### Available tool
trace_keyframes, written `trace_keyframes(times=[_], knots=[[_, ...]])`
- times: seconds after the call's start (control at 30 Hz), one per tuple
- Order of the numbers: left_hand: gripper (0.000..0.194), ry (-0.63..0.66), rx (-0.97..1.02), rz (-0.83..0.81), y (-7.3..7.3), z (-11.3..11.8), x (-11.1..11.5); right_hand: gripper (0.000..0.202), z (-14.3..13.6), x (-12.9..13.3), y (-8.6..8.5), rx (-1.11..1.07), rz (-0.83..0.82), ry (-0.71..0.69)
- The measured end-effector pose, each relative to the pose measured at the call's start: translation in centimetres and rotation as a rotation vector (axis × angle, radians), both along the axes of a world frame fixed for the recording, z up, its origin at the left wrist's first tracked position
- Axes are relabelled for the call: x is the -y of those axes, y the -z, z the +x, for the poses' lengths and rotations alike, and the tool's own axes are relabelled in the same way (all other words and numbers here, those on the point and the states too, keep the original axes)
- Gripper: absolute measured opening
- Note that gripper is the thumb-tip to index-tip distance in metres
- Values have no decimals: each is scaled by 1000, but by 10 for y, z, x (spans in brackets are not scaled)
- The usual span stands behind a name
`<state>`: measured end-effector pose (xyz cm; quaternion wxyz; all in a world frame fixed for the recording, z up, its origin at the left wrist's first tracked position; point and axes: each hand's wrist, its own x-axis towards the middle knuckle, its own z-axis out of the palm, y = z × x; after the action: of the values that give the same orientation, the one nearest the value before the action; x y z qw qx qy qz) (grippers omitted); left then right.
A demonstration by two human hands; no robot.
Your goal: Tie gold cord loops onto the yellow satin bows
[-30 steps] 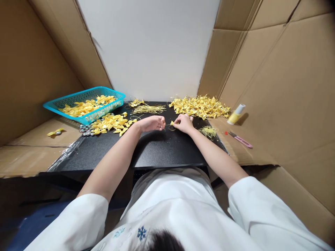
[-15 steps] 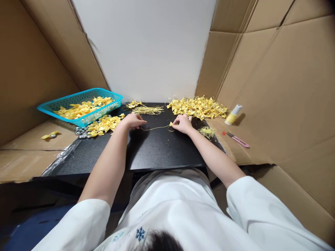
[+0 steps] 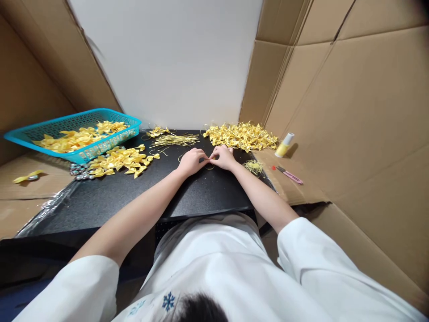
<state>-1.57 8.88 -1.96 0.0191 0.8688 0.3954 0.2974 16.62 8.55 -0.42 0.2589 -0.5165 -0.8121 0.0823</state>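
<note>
My left hand (image 3: 193,162) and my right hand (image 3: 223,158) meet over the black tabletop (image 3: 187,199), thumbs and fingertips pinched together. Between them is a small yellow ribbon bow, almost wholly covered by the fingers, in my right hand's pinch. A thin yellow cord (image 3: 210,168) curls out just below the fingertips, and my left fingers close on it. Left of the hands lies a loose pile of yellow bows (image 3: 117,160). Behind them are a bundle of cut yellow cords (image 3: 177,140) and a big heap of bows with cord (image 3: 241,135).
A turquoise basket (image 3: 89,155) of bows stands at the back left, beside dark shiny beads (image 3: 78,171). Cord scraps (image 3: 254,167) lie right of my right hand. Farther right, on cardboard, are a thread spool (image 3: 284,145) and pink-handled snips (image 3: 291,175). Cardboard walls rise on both sides.
My left hand has moved right, from the far end of the stretched cord to my right hand, so the fingertips now meet. The bow has become hidden. The view has turned slightly right.
</note>
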Motion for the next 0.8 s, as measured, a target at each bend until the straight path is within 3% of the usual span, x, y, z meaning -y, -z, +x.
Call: trace_keyframes(times=[0.2, 0.4, 0.5, 0.63, 0.8], knots=[[21, 33, -35, 58, -4, -3, 5, 9, -1, 1, 0, -25, -34, -33], [20, 100, -112, 63, -21, -9, 21, 5, -3, 19, -2, -36, -62, -66], [21, 151, -50, -62, -24, -13, 37, 6, 1, 40, 3, -31, -35, -103], [27, 146, 144, -297, -16, -13, 56, 10, 5, 61, 10, -29, 8, -133], [29, 70, 287, -361, -8, -11, 62, 21, 32, 61, -7, -44, 173, -67]])
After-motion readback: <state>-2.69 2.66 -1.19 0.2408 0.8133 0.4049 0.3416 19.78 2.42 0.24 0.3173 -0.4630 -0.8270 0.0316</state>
